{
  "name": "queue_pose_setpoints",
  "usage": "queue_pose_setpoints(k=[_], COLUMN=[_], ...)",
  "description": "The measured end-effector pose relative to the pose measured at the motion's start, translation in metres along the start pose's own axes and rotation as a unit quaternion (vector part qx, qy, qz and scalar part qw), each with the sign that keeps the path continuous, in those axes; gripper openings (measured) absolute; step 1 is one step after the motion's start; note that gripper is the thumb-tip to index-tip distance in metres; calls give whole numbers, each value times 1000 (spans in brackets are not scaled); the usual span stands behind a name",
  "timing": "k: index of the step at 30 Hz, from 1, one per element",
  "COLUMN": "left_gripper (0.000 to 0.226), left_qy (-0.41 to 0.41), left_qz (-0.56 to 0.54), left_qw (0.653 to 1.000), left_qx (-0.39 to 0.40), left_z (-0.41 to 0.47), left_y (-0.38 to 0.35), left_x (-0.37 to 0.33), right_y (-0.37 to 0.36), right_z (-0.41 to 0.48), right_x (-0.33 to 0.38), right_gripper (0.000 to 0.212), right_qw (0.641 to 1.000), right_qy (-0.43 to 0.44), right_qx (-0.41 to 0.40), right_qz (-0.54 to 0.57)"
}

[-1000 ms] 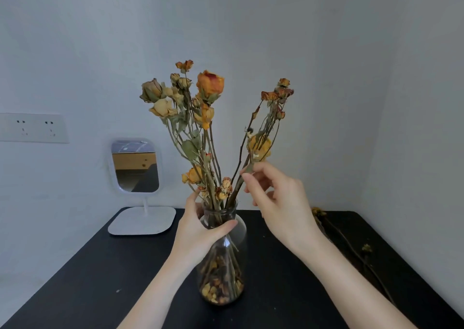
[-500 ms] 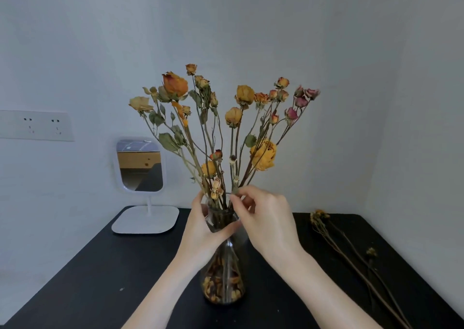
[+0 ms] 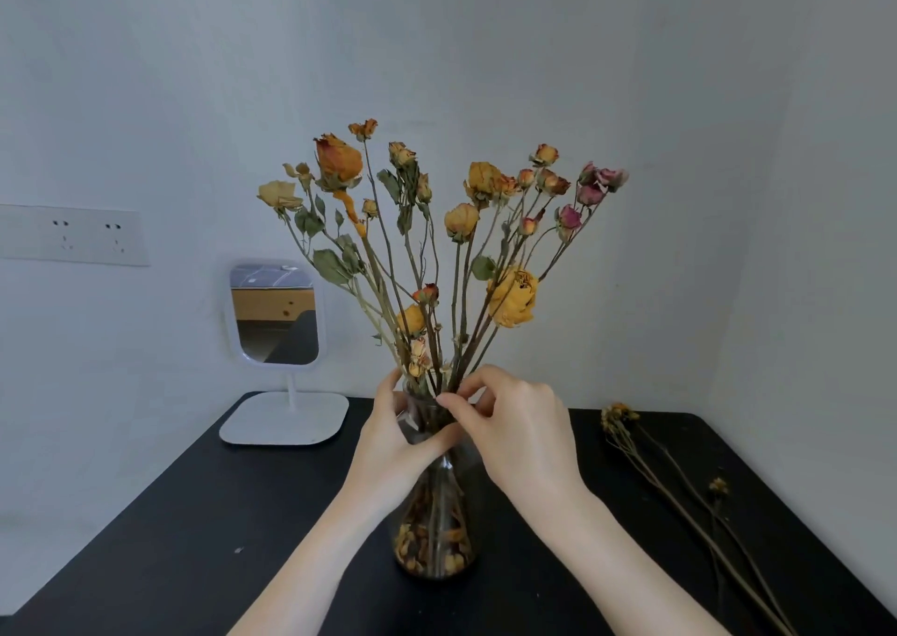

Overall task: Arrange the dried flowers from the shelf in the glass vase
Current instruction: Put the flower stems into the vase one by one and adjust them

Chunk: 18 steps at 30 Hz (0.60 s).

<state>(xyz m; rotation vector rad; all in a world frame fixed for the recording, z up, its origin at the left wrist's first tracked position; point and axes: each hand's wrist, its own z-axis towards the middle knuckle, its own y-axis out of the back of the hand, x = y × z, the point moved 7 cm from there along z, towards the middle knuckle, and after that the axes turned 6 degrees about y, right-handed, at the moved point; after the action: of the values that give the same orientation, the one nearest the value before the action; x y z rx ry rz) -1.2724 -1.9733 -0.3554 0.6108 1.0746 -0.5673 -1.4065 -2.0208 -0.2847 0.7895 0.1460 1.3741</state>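
Gripping neck of glass vase (image 3: 437,514), ctr-bottom of frame on black bench (image 3: 194,538), w/ L hand (image 3: 388,446), fingers (image 3: 388,388) curled round it. Pinching stems of dried flowers (image 3: 437,227) at vase mouth w/ R hand (image 3: 519,431). Loose stems (image 3: 679,480) lying lower right; mirror (image 3: 276,315) mid-left.

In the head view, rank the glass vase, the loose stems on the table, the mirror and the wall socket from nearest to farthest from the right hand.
1. Glass vase: centre, just below the right hand.
2. Loose stems: lying on the table, to its right.
3. Mirror: back left, beyond the vase.
4. Wall socket: far left, on the wall.
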Motion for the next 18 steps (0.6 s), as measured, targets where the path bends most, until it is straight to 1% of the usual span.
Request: queue_pose_setpoints(k=[4,6,8,10,11,12,14,16,18], left_gripper=[74,80,84,75,69,65,56,43,31], left_qy=[8,11,7,-39,-72,-105,-164,-204,-221], left_qz=[20,20,29,45,57,71,97,114,140], left_qw=[1000,1000,994,979,972,969,968,969,965], left_qx=[4,-18,-106,-197,-215,-213,-165,-84,2], left_z=[0,-7,-21,-44,-56,-68,-89,-103,-109], left_y=[-1,0,8,14,10,2,-24,-58,-96], left_x=[4,3,1,-8,-15,-21,-32,-39,-41], right_y=[8,12,18,26,32,38,52,69,88], right_z=[-5,-9,-16,-22,-26,-30,-42,-57,-76], right_x=[-14,-25,-39,-60,-72,-87,-121,-158,-193], right_gripper=[23,23,23,23,22,21,18,19,18], right_qw=[1000,999,997,994,991,988,978,966,953], right_qy=[-19,-38,-66,-106,-129,-153,-204,-257,-302], right_qx=[9,18,29,34,34,34,26,20,19], right_qz=[-5,-3,-7,-12,-14,-16,-12,-12,-28])
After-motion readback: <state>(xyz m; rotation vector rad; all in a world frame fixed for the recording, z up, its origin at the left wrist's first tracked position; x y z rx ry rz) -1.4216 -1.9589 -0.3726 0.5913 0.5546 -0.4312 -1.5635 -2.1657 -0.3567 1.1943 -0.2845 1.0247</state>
